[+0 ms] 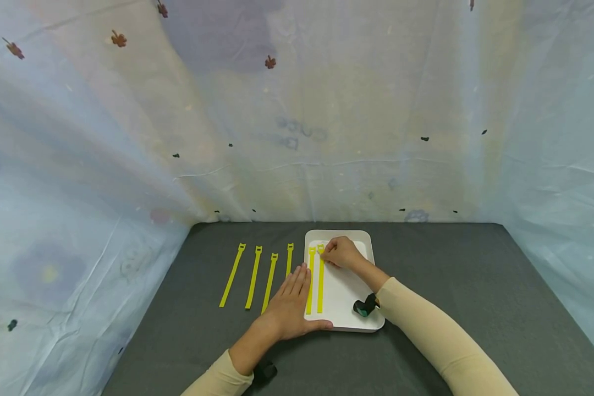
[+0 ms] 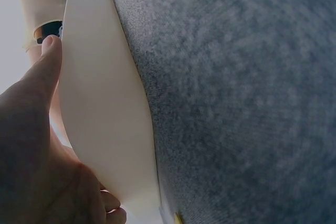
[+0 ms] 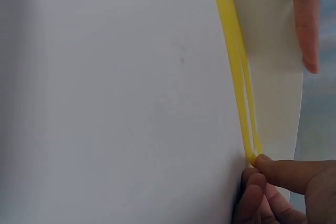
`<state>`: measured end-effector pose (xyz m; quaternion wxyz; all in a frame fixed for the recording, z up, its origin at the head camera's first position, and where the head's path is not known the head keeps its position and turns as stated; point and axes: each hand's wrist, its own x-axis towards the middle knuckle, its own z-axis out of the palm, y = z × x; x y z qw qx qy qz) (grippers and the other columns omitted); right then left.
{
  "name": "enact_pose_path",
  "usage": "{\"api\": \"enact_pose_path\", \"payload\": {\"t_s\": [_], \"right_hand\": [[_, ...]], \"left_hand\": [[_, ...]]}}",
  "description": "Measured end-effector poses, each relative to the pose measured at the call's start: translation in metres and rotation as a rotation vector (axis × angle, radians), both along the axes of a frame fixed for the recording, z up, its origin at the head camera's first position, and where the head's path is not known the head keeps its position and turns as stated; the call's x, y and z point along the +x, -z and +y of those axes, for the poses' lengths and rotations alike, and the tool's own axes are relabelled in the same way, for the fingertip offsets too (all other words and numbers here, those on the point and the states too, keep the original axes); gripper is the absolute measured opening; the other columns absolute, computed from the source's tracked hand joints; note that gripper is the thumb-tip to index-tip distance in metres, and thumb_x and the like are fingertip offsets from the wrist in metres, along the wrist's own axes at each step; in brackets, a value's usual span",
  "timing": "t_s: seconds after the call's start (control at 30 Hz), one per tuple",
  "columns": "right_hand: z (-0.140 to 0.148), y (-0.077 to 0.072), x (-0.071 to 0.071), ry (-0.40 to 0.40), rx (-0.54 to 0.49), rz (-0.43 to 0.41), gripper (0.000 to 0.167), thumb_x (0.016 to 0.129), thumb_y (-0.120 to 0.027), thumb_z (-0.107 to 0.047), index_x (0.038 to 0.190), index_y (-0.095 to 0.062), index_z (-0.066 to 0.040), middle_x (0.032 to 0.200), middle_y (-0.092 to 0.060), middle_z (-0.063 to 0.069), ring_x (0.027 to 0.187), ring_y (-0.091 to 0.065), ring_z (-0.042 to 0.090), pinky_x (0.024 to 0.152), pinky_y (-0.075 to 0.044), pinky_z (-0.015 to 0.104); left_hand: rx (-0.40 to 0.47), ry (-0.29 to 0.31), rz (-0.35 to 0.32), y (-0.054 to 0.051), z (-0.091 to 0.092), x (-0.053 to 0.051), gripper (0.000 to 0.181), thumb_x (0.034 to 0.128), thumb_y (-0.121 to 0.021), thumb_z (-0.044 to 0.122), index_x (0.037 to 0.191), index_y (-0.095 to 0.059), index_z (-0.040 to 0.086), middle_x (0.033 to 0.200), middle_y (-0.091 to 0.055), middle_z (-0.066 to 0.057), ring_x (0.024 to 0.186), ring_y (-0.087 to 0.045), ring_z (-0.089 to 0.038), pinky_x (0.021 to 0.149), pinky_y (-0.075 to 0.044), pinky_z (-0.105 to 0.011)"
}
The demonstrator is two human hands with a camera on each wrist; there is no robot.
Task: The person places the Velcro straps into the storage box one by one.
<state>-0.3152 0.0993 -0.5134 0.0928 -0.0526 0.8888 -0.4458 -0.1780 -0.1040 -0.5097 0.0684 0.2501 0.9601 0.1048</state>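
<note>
In the head view a shallow white tray [image 1: 346, 291] lies on the dark table, with two yellow cable straps inside along its left side. My right hand [image 1: 344, 252] pinches the slotted head end of the inner yellow strap [image 1: 320, 291] between thumb and finger. Beside it lies the outer yellow strap [image 1: 311, 297], partly covered by my left hand. My left hand [image 1: 288, 311] rests on the tray's left edge, its fingers straight and its thumb along the front rim. The left wrist view shows that thumb [image 2: 50, 59] against the tray's outer wall [image 2: 105, 93].
Several more yellow straps lie on the grey tablecloth [image 1: 188, 330] left of the tray, among them one at far left [image 1: 232, 275] and another [image 1: 254, 278]. My left hand partly hides the nearest ones. Patterned fabric [image 1: 346, 126] hangs behind and beside the table.
</note>
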Motion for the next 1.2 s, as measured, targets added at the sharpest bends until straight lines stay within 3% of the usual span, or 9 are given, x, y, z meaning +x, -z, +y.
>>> {"api": "enact_pose_path", "payload": {"t_s": [0.47, 0.83, 1.2], "right_hand": [[0.000, 0.001, -0.002, -0.012, 0.064, 0.014, 0.023, 0.091, -0.086, -0.013, 0.082, -0.066, -0.005, 0.061, -0.062, 0.002, 0.050, -0.055, 0.010, 0.049, -0.045, 0.021], [-0.002, -0.003, 0.003, -0.017, 0.140, 0.015, 0.028, 0.091, -0.087, -0.019, 0.086, -0.062, -0.007, 0.077, -0.062, 0.005, 0.066, -0.056, 0.016, 0.057, -0.045, 0.023], [0.005, -0.023, 0.019, -0.087, 0.144, -0.032, 0.028, 0.098, -0.081, -0.023, 0.100, -0.061, -0.004, 0.077, -0.067, 0.007, 0.065, -0.063, 0.017, 0.060, -0.048, 0.026]], "left_hand": [[-0.015, 0.000, 0.004, -0.003, 0.000, 0.002, 0.135, 0.0849, -0.059, 0.091, 0.171, -0.010, -0.001, 0.180, -0.004, -0.018, 0.167, -0.006, -0.032, 0.134, -0.017, -0.049], [0.007, 0.006, 0.000, 0.000, 0.000, 0.000, 0.136, 0.0845, -0.056, 0.094, 0.171, -0.009, -0.001, 0.180, -0.003, -0.019, 0.167, -0.006, -0.035, 0.134, -0.015, -0.050], [-0.013, -0.007, 0.002, 0.002, 0.000, -0.001, 0.137, 0.0836, -0.056, 0.094, 0.171, -0.009, 0.001, 0.180, -0.002, -0.017, 0.167, -0.005, -0.033, 0.134, -0.016, -0.049]]}}
